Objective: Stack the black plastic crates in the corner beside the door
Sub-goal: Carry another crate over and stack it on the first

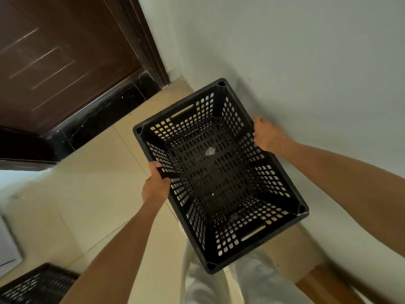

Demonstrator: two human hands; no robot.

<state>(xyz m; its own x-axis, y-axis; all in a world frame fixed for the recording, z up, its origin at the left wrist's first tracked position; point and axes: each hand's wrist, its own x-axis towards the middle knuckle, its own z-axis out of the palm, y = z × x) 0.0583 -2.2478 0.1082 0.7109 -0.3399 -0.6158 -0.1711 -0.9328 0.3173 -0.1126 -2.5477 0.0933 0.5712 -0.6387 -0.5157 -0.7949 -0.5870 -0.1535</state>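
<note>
I am at the carrying step: the black crate (219, 176) hangs between my two hands, open side up, and by my reading it has not yet been set down. It looks to be off the floor (98, 183), since its near corner covers my pale trousers (252, 281). One long side runs close along the white wall (306, 51), and the far short end points toward the corner (177, 81) where that wall meets the frame of the dark door (54, 62).

My left hand (156, 185) grips the long rim on the side away from the wall, near its middle, thumb hooked over the rim and the other fingers curled out of sight beneath. My right hand (267, 134) clamps the opposite long rim on the wall side, a little further from me, its fingers wrapped over the edge. Neither hand uses the slotted handles in the short ends.

A small pale scrap (210, 151) lies on the crate's perforated bottom; I cannot tell what it is.

I see no crate in the corner yet, so this one probably becomes the base. The next move calls for carrying it forward, squaring it to the wall and lowering it level onto the floor in that corner. A second crate (37, 286) waits at the floor's near-left edge, well apart, and should go on top afterwards.
</note>
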